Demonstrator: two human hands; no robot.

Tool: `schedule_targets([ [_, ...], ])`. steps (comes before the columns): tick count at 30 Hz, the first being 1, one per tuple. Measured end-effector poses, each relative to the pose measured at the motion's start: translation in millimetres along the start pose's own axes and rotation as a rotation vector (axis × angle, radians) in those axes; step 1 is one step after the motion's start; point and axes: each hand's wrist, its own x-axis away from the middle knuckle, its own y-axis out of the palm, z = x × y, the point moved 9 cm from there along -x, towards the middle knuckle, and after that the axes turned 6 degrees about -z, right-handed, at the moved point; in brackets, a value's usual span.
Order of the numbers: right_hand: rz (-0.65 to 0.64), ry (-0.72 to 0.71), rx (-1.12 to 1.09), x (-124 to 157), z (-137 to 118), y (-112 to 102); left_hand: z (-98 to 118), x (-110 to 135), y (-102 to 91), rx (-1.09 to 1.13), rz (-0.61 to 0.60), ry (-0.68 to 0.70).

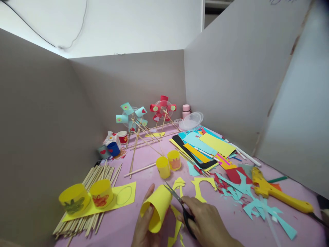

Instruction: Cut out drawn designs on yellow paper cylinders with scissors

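My left hand [141, 229] is wrapped round a rolled yellow paper tube [162, 201], its thumb inside the near opening. In my right hand [205, 218] are dark-handled scissors [188, 219]. The slightly parted blades lie at the tube's far right edge; whether they touch the paper I cannot tell. Yellow paper offcuts [199, 192] lie just beyond my right hand, with more strips under the scissors. Past the tube stand two small yellow paper cylinders, one plain in front [163, 167] and one with an orange drawing [174, 160].
Bamboo sticks [101, 175] lie at left under a yellow card [125, 195] bearing two decorated yellow rings. Two stick-and-paper wheels, blue [132, 116] and red [163, 108], stand at the back. Right are coloured sheets [218, 144], blue scraps [243, 187] and a yellow glue gun [280, 195].
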Motion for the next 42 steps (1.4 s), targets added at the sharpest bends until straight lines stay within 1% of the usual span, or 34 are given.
schedule_targets([
  [2,-0.006,0.005,0.015,0,0,0,-1,1,0.1,-0.010,0.010,-0.007],
  [6,-0.018,0.020,0.064,2,0,-1,1,1,1.7,-0.045,0.020,0.029],
  [8,-0.021,0.029,0.091,3,0,-2,-2,2,2.0,-0.050,0.028,0.013],
  [12,-0.005,0.038,0.124,3,2,-2,-3,3,1.0,-0.055,0.038,0.000],
  [14,0.019,0.021,0.120,3,1,-2,-2,2,0.9,-0.039,0.034,0.002],
  [16,0.046,-0.004,0.075,2,0,-2,-2,1,1.0,-0.016,0.028,-0.026],
  [19,0.063,-0.034,-0.067,1,-1,-2,-3,-1,1.4,0.010,0.016,-0.068],
  [21,0.063,-0.054,-0.137,1,-3,-2,-2,-2,0.7,0.007,0.017,-0.065],
  [26,0.090,-0.076,-0.129,2,-6,-4,-1,0,2.3,0.037,0.002,-0.035],
  [31,0.107,-0.062,-0.095,2,-5,-6,-2,-2,-1.1,0.047,0.029,-0.047],
  [34,0.110,-0.058,-0.066,2,-5,-7,0,-5,-4.5,0.055,0.050,-0.020],
  [37,0.112,-0.066,-0.066,3,-5,-9,-1,-4,-2.7,0.026,0.039,-0.006],
  [40,0.112,-0.073,-0.136,4,-3,-11,1,-1,1.8,-0.002,0.011,0.028],
  [42,0.119,-0.070,-0.260,3,0,-11,2,-1,2.0,-0.008,0.009,0.036],
])
